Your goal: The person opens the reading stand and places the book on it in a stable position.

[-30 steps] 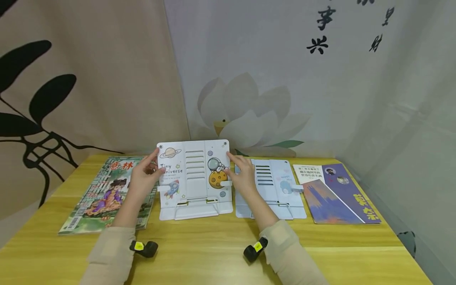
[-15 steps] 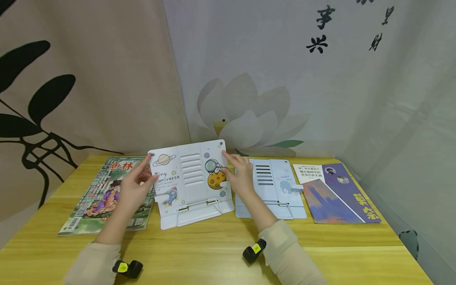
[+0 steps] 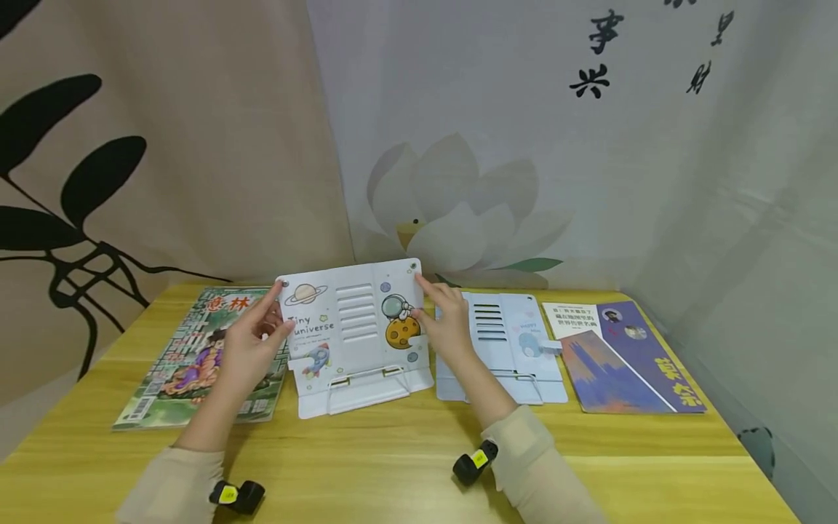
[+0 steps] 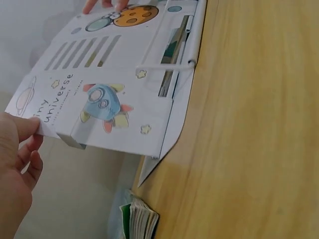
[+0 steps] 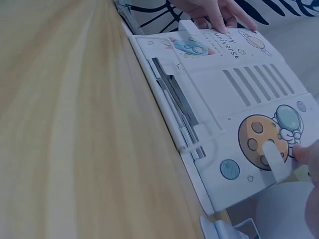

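A white book stand (image 3: 356, 320) printed with a planet, a rocket and an astronaut stands tilted back on the table, turned slightly. My left hand (image 3: 252, 346) pinches its left edge, thumb on the printed front and fingers behind. At the opposite edge, my right hand (image 3: 452, 327) grips it the same way, the thumb beside the astronaut. In the left wrist view the stand's wire holder (image 4: 167, 67) lies folded against the lower front. The right wrist view shows the white page clip (image 5: 275, 162) near my right thumb.
A second, pale blue book stand (image 3: 504, 349) is just right of the first, partly behind my right forearm. Magazines (image 3: 196, 364) lie at the left, and a purple book (image 3: 628, 356) at the right. A curtain (image 3: 458, 145) hangs behind the wooden table (image 3: 366, 466).
The left side of the white book stand has come toward me and left, so it now sits at an angle. My left hand moved with it, while the right hand stayed nearly still.
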The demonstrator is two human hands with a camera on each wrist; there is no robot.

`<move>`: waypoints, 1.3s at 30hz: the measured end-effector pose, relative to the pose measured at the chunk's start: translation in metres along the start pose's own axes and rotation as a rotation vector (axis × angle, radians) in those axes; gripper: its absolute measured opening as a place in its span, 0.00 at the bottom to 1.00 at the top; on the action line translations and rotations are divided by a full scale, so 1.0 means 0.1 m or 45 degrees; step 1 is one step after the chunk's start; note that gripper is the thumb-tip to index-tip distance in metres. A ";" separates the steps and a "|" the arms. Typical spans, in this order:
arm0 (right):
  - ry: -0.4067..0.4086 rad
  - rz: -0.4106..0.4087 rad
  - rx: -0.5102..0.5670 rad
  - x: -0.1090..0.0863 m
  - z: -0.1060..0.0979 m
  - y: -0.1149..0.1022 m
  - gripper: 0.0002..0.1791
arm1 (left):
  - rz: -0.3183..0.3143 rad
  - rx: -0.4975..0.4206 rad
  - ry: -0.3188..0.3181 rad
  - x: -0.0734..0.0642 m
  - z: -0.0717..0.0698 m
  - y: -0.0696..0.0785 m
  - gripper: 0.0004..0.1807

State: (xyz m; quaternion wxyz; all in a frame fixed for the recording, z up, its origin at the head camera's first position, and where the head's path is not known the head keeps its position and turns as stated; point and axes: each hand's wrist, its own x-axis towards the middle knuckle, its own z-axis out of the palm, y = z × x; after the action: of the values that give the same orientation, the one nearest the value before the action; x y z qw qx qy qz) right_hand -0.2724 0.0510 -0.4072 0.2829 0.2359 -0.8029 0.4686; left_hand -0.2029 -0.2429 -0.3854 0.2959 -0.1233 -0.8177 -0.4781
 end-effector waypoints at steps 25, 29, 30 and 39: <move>0.055 -0.179 0.104 -0.30 -0.22 -0.20 0.41 | 0.029 0.177 0.043 0.31 0.19 -0.14 0.33; 0.044 -0.155 0.138 -0.35 -0.21 -0.27 0.40 | 0.010 0.207 0.030 0.36 0.23 -0.13 0.31; 0.039 -0.151 0.153 -0.36 -0.21 -0.29 0.40 | -0.001 0.209 0.024 0.37 0.24 -0.12 0.31; -0.016 -0.204 0.167 -0.44 -0.16 -0.51 0.37 | -0.087 0.171 -0.039 0.47 0.30 -0.05 0.31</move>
State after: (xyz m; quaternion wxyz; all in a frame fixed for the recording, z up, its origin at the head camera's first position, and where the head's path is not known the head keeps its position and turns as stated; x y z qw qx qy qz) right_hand -0.2035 0.0472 -0.3985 0.2982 0.3203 -0.7509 0.4946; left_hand -0.2540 -0.2235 -0.3719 0.2745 -0.0823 -0.8560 -0.4302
